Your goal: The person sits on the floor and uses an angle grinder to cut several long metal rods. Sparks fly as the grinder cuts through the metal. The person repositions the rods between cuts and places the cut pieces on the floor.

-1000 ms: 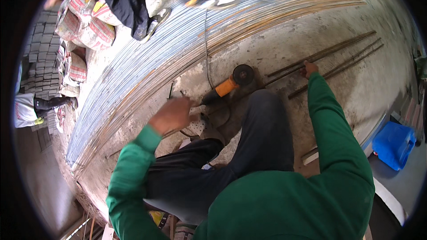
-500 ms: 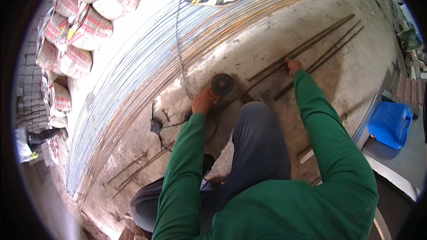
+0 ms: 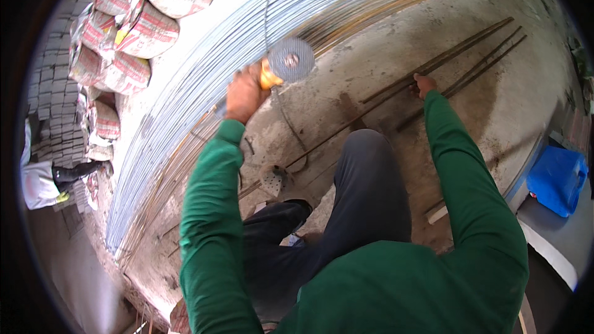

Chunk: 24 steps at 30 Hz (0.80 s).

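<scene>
My left hand (image 3: 245,93) is closed around an angle grinder (image 3: 270,75) with an orange-yellow head. It holds the tool up above the floor, and the round grey disc (image 3: 292,60) faces upward. Farther right, the fingers of my right hand (image 3: 424,85) are closed on a long, thin steel rod (image 3: 346,124). That rod slants across the floor from the far right, past my bent knee, toward my foot. A second rod (image 3: 470,38) lies close along it on the far side. The grinder's disc is apart from the rods.
Many long steel bars (image 3: 185,108) cover the floor at left and back. Filled sacks (image 3: 148,31) are stacked far left. A cable (image 3: 286,117) runs over the concrete. Two more rods (image 3: 489,65) lie right of my hand. A blue jerrycan (image 3: 557,179) stands at right; other people's legs show.
My left hand has lifted the angle grinder up and leftward, away from the rod. My right hand stays on the rod. Another person's foot at the back has shifted right.
</scene>
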{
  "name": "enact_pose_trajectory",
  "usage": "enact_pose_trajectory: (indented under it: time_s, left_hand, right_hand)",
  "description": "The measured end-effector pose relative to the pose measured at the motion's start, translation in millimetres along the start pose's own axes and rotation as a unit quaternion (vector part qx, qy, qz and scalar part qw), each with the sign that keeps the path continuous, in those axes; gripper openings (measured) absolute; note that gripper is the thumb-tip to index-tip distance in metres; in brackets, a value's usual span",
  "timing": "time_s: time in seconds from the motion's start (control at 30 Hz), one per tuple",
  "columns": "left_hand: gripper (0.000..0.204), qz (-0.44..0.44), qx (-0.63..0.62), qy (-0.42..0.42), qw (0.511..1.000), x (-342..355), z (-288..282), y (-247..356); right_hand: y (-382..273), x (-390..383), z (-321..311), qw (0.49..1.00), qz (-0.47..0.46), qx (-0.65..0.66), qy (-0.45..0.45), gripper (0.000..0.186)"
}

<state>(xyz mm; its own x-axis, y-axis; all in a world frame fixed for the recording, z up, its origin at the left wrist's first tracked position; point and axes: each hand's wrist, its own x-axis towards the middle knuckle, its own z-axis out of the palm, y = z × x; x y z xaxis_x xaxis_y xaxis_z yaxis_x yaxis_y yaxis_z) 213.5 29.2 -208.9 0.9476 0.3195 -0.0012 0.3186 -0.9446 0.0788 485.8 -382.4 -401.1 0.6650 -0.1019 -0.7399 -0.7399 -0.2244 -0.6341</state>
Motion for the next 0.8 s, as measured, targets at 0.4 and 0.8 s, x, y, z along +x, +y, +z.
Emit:
enact_pose_trajectory:
  time_s: [0.4, 0.8]
  left_hand:
    - [0.045, -0.026, 0.021, 0.183, 0.982, 12, -301, 14]
    - [0.048, -0.050, -0.063, 0.196, 0.977, -34, -276, 26]
  right_hand:
    - [-9, -28, 3, 0.999, -0.002, -0.033, 0.033, 0.039]
    - [-12, -29, 3, 0.999, 0.016, -0.027, 0.041, 0.042]
